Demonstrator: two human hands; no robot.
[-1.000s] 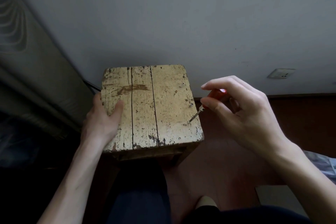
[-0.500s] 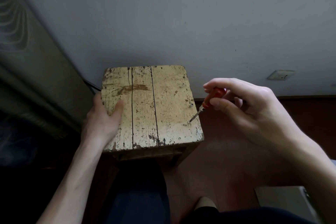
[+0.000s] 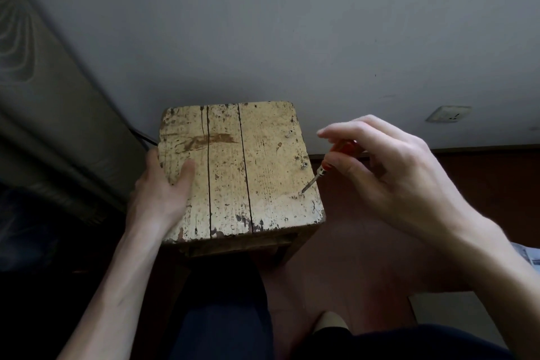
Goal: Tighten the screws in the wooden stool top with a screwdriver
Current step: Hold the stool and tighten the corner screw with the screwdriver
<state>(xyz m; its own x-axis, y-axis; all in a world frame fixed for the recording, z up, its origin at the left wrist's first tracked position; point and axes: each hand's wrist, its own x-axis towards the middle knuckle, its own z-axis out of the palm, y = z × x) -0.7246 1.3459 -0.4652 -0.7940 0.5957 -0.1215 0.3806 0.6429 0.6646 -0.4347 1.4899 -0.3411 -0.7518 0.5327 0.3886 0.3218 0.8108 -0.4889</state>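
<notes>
A worn wooden stool top (image 3: 233,178) with peeling pale paint fills the middle of the view. My left hand (image 3: 163,187) grips its left edge, thumb lying on the top board. My right hand (image 3: 388,181) pinches a small screwdriver (image 3: 327,166) with an orange handle between thumb and fingers. Its thin metal shaft slants down and left, with the tip set on a screw (image 3: 302,192) near the right edge of the top. Two more screws (image 3: 304,166) (image 3: 289,134) stick up farther back along the same edge.
A grey wall (image 3: 292,23) rises right behind the stool, with a socket plate (image 3: 447,114) low at the right. A ribbed grey duct or curtain (image 3: 43,111) runs along the left. My dark-trousered legs (image 3: 222,316) are below the stool on a reddish floor.
My right hand has rolled the screwdriver handle between its fingers, the index finger lifting and extending. The tip stays on the same screw. My left hand has not moved.
</notes>
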